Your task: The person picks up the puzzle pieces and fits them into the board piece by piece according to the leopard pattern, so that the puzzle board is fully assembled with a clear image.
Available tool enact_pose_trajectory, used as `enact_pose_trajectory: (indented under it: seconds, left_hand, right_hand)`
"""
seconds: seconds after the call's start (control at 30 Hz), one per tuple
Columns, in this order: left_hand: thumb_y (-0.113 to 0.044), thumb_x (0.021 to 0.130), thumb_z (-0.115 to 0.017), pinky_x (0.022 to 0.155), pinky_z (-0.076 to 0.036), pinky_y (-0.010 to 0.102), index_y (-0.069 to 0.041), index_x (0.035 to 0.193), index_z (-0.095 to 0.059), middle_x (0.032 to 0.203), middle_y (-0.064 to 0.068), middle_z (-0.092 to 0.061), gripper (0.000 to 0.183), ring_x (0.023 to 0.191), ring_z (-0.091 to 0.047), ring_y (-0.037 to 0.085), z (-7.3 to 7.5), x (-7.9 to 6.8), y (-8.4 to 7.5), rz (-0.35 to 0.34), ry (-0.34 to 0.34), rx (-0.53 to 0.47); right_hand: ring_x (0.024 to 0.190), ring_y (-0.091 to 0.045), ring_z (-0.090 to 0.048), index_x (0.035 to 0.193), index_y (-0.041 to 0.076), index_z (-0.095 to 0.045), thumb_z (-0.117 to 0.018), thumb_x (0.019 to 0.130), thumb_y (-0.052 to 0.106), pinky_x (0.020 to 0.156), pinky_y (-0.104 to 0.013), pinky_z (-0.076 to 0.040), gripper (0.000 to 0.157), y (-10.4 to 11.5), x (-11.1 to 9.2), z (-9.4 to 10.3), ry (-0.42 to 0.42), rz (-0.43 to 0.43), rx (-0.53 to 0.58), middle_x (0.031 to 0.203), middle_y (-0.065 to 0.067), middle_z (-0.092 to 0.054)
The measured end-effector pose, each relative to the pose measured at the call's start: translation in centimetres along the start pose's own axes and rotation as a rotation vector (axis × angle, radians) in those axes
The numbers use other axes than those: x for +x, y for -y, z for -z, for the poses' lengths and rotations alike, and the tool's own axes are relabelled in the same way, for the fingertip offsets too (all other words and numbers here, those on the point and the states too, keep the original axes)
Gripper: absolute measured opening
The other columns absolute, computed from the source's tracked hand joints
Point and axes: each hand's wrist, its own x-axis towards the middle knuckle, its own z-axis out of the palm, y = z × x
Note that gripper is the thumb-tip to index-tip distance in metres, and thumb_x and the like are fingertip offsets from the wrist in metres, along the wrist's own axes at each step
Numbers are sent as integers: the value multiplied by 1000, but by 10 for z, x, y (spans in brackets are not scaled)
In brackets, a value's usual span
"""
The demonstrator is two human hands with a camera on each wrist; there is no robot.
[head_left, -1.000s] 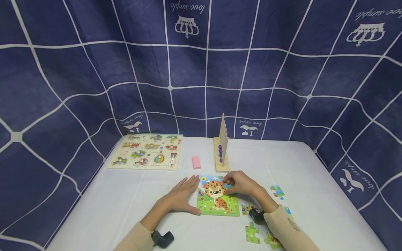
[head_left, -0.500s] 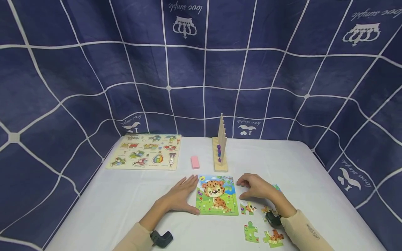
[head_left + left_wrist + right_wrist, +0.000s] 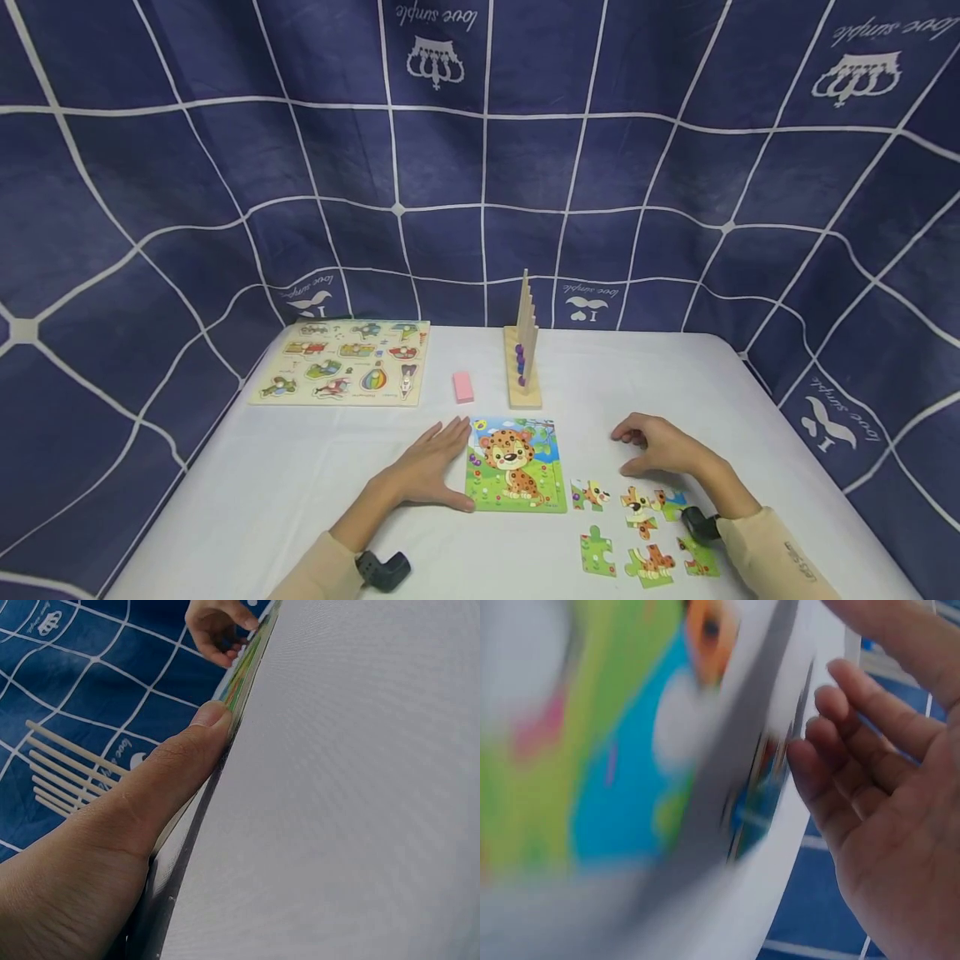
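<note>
A square jigsaw board (image 3: 517,475) with a leopard picture lies flat on the white table. My left hand (image 3: 429,468) rests along its left edge, fingers spread and straight; the left wrist view shows the thumb (image 3: 169,776) at the near edge. To the right of the board, my right hand (image 3: 662,447) is above the table with loosely bent fingers and nothing seen in them. Beyond its fingertips in the right wrist view lies a blue-green puzzle piece (image 3: 756,810), which the hand hides in the head view. More loose puzzle pieces (image 3: 651,567) lie nearer the person.
A wooden peg stand (image 3: 527,392) with purple and blue beads rises behind the board. A pink block (image 3: 462,387) lies to its left. Farther left is a vehicle-picture puzzle board (image 3: 341,367). Dark blue grid-patterned cloth (image 3: 442,167) surrounds the table.
My right hand has left the board's upper right corner and moved right to beside the loose pieces, uncovering the whole picture. The left hand stays on the board's edge.
</note>
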Motion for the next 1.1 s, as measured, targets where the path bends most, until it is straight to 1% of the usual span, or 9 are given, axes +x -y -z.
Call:
enact_pose_trajectory:
  seconds: [0.23,0.43,0.5,0.63,0.77,0.87,1.0,1.1]
  left_hand:
    - [-86,62,-61,126,-10,44,-8,155,-22,165,4,-12,128,154,-10,21,-3,1,2,1,-4,7]
    - [-85,64,-62,126,-10,45,-8,155,-21,165,4,-12,127,154,-10,21,-1,0,0,0,2,12]
    - [-84,64,-63,126,-10,45,-7,155,-21,165,5,-12,126,154,-10,22,0,0,0,0,0,14]
    - [-84,64,-63,126,-10,44,-8,155,-21,165,4,-12,126,154,-10,21,-1,0,0,3,0,11]
    - [-85,63,-62,126,-9,44,-9,156,-20,165,3,-11,127,154,-10,20,-3,1,1,8,5,4]
    - [-85,63,-63,126,-9,44,-8,156,-20,165,4,-12,127,154,-10,21,-2,1,0,6,5,5]
    - [-85,64,-63,126,-10,44,-8,155,-21,165,4,-12,126,154,-10,21,-1,0,-1,3,4,11]
    - [-85,64,-63,126,-10,44,-8,155,-21,165,5,-13,126,154,-11,21,-1,-2,1,0,-4,6]
  right_hand:
    - [98,-17,-55,113,9,-66,-90,64,29,86,-32,-52,59,-23,-10,16,11,-23,-6,108,-1,-63]
    - [104,-19,-55,113,10,-65,-91,61,24,90,-32,-51,60,-36,-15,23,41,-47,-2,113,-3,-62]
    - [104,-19,-55,113,11,-65,-91,61,21,90,-33,-51,60,-38,-16,24,52,-53,3,113,-3,-62]
    - [99,-19,-54,112,10,-64,-90,60,18,87,-34,-50,58,-41,-18,25,54,-92,13,110,-3,-61]
    - [92,-16,-52,109,8,-65,-90,61,20,79,-26,-49,55,-43,-21,25,44,-121,9,103,-2,-61]
    - [90,-15,-51,109,8,-66,-91,61,21,75,-22,-48,56,-43,-23,25,33,-102,6,102,-1,-61]
    - [92,-16,-51,111,8,-65,-91,60,21,77,-21,-48,59,-43,-28,26,31,-97,8,104,-2,-61]
    - [90,-16,-50,110,9,-65,-92,59,20,74,-21,-47,59,-43,-27,25,24,-114,5,100,-1,-60]
